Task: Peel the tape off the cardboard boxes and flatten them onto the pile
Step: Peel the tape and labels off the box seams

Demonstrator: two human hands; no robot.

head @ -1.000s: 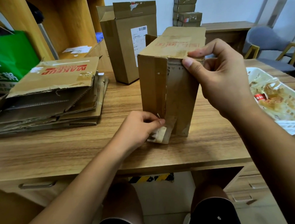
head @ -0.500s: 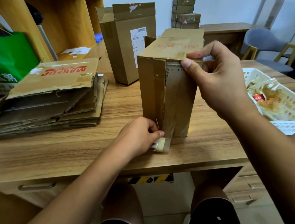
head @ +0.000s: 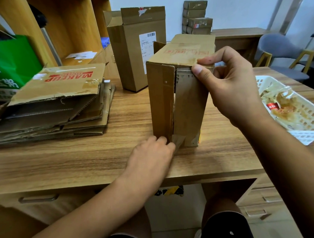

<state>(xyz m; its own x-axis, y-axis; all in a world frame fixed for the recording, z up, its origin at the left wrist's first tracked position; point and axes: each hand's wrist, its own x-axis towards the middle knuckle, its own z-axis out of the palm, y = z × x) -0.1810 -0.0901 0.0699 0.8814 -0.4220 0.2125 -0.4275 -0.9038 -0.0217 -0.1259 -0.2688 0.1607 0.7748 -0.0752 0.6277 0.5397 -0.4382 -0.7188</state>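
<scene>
Table (head: 100,162): wood, carries everything. Pile (head: 49,107) of flattened cardboard at the left side, "MAKEUP" sheet on top, well apart from the work. 2nd box (head: 137,51) upright behind, top flaps open, not yet done. Basket (head: 296,112) at right edge w/ peeled tape scraps.

Box (head: 180,92) in hand: stands on end near the front edge, centre of table. Long axis vertical; taped seam face points toward the person, printed end panel faces up.

Right hand (head: 237,86): clamped on the top near corner, thumb on the seam face, fingers curled over the top edge. Steadies the box.

Left hand (head: 150,160): closed in a pinch at the box's base, on the loose end of the tape (head: 178,140). Fingertip contact partly hidden by knuckles.

Risks (judgement):
- tape strip narrow, looks old; a sideways pull probably tears it short, leaving a remnant on the seam.
- tall box, small footprint; a hard pull toward the person could tip or slide it off the front edge if the right-hand grip slackens.
- facing paper may rip off w/ the tape.
</scene>
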